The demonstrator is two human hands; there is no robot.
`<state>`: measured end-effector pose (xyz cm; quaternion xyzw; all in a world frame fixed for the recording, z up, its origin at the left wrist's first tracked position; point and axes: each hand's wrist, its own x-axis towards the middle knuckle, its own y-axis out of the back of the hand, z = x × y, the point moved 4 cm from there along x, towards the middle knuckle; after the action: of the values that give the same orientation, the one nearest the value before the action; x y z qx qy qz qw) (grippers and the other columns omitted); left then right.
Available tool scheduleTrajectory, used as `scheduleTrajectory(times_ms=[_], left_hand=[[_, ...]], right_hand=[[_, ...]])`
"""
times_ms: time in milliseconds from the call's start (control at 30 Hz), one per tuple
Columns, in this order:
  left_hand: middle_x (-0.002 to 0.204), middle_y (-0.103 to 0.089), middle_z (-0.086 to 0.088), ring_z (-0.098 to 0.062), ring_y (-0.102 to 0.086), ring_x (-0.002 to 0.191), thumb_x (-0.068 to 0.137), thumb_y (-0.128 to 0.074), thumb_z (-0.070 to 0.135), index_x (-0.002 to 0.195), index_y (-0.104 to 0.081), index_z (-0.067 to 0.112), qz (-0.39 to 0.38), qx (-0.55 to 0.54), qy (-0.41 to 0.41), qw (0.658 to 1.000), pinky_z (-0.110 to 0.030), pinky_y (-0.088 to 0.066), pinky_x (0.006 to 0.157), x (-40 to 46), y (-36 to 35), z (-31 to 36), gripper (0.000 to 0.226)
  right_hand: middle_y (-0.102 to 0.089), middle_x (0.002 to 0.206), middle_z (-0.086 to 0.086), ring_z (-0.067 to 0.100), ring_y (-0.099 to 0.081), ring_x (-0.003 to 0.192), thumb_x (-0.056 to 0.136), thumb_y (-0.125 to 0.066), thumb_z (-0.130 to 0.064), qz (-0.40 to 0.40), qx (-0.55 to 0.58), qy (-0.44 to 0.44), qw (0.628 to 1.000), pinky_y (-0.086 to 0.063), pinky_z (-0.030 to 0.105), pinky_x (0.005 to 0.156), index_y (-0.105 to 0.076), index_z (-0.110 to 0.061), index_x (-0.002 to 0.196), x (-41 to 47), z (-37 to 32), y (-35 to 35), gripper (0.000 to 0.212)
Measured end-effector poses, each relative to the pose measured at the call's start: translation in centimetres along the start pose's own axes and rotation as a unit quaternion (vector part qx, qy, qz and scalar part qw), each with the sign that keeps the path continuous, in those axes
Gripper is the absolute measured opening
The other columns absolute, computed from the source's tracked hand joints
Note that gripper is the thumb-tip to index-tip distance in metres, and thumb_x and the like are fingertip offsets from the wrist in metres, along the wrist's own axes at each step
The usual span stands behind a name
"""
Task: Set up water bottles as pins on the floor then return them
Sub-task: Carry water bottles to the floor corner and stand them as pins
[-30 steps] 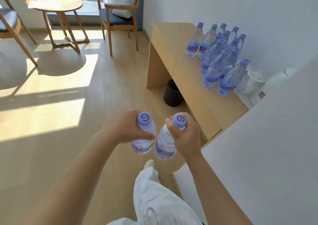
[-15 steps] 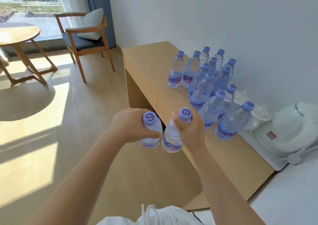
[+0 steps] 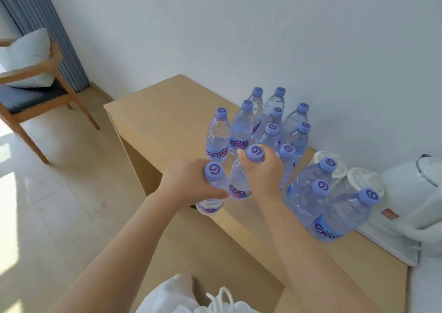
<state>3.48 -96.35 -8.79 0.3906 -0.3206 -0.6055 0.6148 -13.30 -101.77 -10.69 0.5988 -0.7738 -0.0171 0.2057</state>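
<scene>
Plastic bottles (image 3: 212,194) (image 3: 239,181) in left hand (image 3: 189,181) and right hand (image 3: 263,174), above wooden desk (image 3: 153,111)

Brand lettering on the bottle labels

"Ganten" reads partly on the far-left bottle (image 3: 218,143) and on the near-right bottle (image 3: 334,219); each purple cap (image 3: 255,153) bears a swirl mark.
</scene>
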Motion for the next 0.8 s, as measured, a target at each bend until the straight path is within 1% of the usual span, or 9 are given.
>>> scheduleTrajectory(times_ms=[133, 233, 333, 433, 533, 600, 667, 700, 800], left_hand=[[0.064, -0.056, 0.009, -0.009, -0.051, 0.059, 0.051, -0.071, 0.061, 0.066, -0.048, 0.030, -0.069, 0.005, -0.052, 0.996, -0.024, -0.035, 0.050, 5.3, 0.3, -0.3, 0.041], [0.057, -0.049, 0.011, -0.006, -0.047, 0.054, 0.052, -0.071, 0.060, 0.062, -0.045, 0.029, -0.105, 0.008, -0.089, 0.990, -0.024, -0.031, 0.049, 8.4, -0.2, 0.0, 0.042], [0.056, -0.046, 0.010, -0.008, -0.046, 0.055, 0.052, -0.071, 0.058, 0.060, -0.043, 0.028, -0.142, 0.011, -0.115, 0.983, -0.025, -0.032, 0.050, 10.6, -1.1, 0.3, 0.041], [0.064, -0.053, 0.009, -0.015, -0.056, 0.068, 0.054, -0.071, 0.054, 0.065, -0.048, 0.031, -0.190, -0.007, -0.144, 0.971, -0.031, -0.046, 0.060, 11.9, -2.1, 0.7, 0.034], [0.074, -0.062, 0.004, -0.018, -0.061, 0.077, 0.055, -0.068, 0.052, 0.072, -0.053, 0.029, -0.228, -0.002, -0.176, 0.958, -0.038, -0.054, 0.071, 12.5, -3.0, 1.1, 0.032], [0.071, -0.060, 0.005, -0.020, -0.062, 0.079, 0.054, -0.067, 0.051, 0.070, -0.053, 0.028, -0.241, -0.017, -0.185, 0.952, -0.040, -0.055, 0.070, 12.6, -3.7, 1.0, 0.032], [0.069, -0.059, 0.007, -0.018, -0.062, 0.076, 0.052, -0.067, 0.054, 0.071, -0.052, 0.028, -0.240, -0.011, -0.195, 0.951, -0.036, -0.052, 0.065, 12.5, -4.3, 1.1, 0.035], [0.069, -0.059, 0.008, -0.016, -0.060, 0.073, 0.052, -0.066, 0.056, 0.072, -0.052, 0.029, -0.227, 0.002, -0.200, 0.953, -0.032, -0.049, 0.061, 12.4, -4.4, 1.0, 0.037], [0.066, -0.057, 0.010, -0.012, -0.057, 0.068, 0.049, -0.064, 0.064, 0.070, -0.048, 0.031, -0.193, 0.015, -0.208, 0.959, -0.026, -0.041, 0.055, 12.4, -4.4, 0.8, 0.043]], right_hand=[[-0.049, 0.053, -0.010, 0.004, -0.043, 0.051, 0.075, -0.077, -0.026, 0.052, -0.049, -0.042, 0.997, -0.035, 0.015, 0.051, -0.050, -0.017, 0.060, 3.1, 0.8, -2.3, 0.032], [-0.056, 0.058, 0.004, 0.016, -0.047, 0.057, 0.076, -0.076, -0.029, 0.065, -0.093, -0.082, 0.990, -0.041, 0.032, 0.058, -0.056, -0.004, 0.066, 5.2, 0.9, -3.7, 0.033], [-0.050, 0.055, 0.000, 0.017, -0.044, 0.057, 0.075, -0.075, -0.029, 0.076, -0.120, -0.093, 0.985, -0.040, 0.033, 0.056, -0.049, -0.009, 0.060, 6.9, 0.4, -4.5, 0.036], [-0.052, 0.059, 0.003, 0.021, -0.049, 0.061, 0.075, -0.074, -0.027, 0.063, -0.150, -0.104, 0.981, -0.044, 0.038, 0.061, -0.044, -0.019, 0.057, 7.8, 0.2, -5.3, 0.036], [-0.047, 0.057, 0.002, 0.021, -0.047, 0.061, 0.075, -0.073, -0.024, 0.005, -0.186, -0.110, 0.976, -0.044, 0.038, 0.062, -0.037, -0.021, 0.054, 8.1, 0.3, -5.8, 0.042], [-0.046, 0.060, 0.002, 0.018, -0.044, 0.060, 0.075, -0.073, -0.023, -0.052, -0.200, -0.116, 0.971, -0.042, 0.033, 0.060, -0.040, -0.017, 0.057, 8.4, 0.4, -6.0, 0.039], [-0.050, 0.066, -0.002, 0.009, -0.045, 0.059, 0.075, -0.076, -0.025, -0.092, -0.170, -0.123, 0.973, -0.039, 0.018, 0.058, -0.051, -0.014, 0.070, 8.5, 0.4, -5.7, 0.028], [-0.052, 0.071, -0.006, 0.003, -0.046, 0.061, 0.076, -0.076, -0.028, -0.103, -0.154, -0.130, 0.974, -0.037, 0.012, 0.058, -0.055, -0.014, 0.078, 8.5, 0.4, -5.4, 0.025], [-0.055, 0.083, -0.014, -0.009, -0.050, 0.070, 0.081, -0.071, -0.032, -0.124, -0.129, -0.149, 0.973, -0.038, 0.005, 0.064, -0.060, -0.018, 0.096, 7.8, 0.3, -4.9, 0.023]])
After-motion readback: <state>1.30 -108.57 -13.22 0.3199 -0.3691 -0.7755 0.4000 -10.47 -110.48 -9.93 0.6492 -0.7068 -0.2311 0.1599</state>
